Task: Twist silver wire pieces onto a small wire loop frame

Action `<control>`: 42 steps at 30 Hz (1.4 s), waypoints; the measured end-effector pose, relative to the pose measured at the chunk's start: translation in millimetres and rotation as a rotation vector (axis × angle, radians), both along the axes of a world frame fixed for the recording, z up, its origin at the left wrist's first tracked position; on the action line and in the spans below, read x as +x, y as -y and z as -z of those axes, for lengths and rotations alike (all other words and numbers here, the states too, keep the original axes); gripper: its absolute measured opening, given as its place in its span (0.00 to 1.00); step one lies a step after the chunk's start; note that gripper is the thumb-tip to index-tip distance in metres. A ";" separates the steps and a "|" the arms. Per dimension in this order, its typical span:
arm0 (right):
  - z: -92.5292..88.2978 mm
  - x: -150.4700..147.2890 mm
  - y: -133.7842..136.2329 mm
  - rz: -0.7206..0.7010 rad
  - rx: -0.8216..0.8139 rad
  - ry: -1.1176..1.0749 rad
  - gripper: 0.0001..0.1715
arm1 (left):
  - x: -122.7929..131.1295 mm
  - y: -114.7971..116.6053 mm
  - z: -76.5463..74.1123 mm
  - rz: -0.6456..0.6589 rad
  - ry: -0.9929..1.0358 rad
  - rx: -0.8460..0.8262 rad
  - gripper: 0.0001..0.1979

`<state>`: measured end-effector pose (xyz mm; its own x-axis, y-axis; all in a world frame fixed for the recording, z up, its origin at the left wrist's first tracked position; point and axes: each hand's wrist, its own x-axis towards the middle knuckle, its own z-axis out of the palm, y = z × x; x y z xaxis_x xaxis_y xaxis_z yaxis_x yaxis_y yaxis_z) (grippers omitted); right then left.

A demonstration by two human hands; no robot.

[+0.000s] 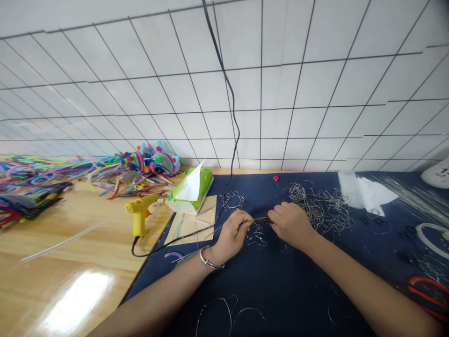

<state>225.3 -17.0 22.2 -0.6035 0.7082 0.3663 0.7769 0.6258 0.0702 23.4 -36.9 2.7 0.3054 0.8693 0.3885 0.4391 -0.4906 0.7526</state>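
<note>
My left hand (235,234), with a metal bangle at its wrist, is closed in a pinch on thin wire whose exact shape is hidden by the fingers. Facing it, my right hand (289,223) is wrapped round dark pliers (261,219), and their jaws reach to my left fingertips. Just below the pliers is a small tangle of bent wire (258,236). Behind my left hand lies a flower-shaped wire ring (234,201). A big heap of wire loops (321,208) sits beyond my right hand.
A yellow glue gun (140,215) stands left, its black cord crossing toward the wall. Near it are a green tissue pack (191,192) and colourful pipe cleaners (105,173). At right lie red-handled scissors (428,290), a white ring (433,238) and straight wires (414,192).
</note>
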 end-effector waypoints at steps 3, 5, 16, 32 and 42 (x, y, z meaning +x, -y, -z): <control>-4.7 -0.2 1.3 -0.010 0.025 0.014 0.12 | 0.2 0.6 -0.7 0.001 -0.004 0.008 0.07; -6.9 -0.4 1.8 -0.017 0.042 0.022 0.13 | 0.4 0.8 -1.4 -0.001 -0.009 0.016 0.07; -4.0 0.2 1.2 -0.012 0.107 0.044 0.11 | 0.1 -1.0 0.9 0.014 -0.004 0.084 0.06; -5.0 0.2 3.1 0.004 0.082 0.060 0.11 | -2.7 -2.4 1.2 0.045 -0.070 0.134 0.07; 1.9 0.0 2.5 -0.004 0.031 0.044 0.10 | -6.2 -3.2 3.4 0.087 -0.135 0.165 0.08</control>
<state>225.3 -19.4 20.3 -0.6224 0.6945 0.3608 0.7701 0.6258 0.1238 17.2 -33.7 -0.7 0.4354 0.7654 0.4739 0.4814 -0.6428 0.5959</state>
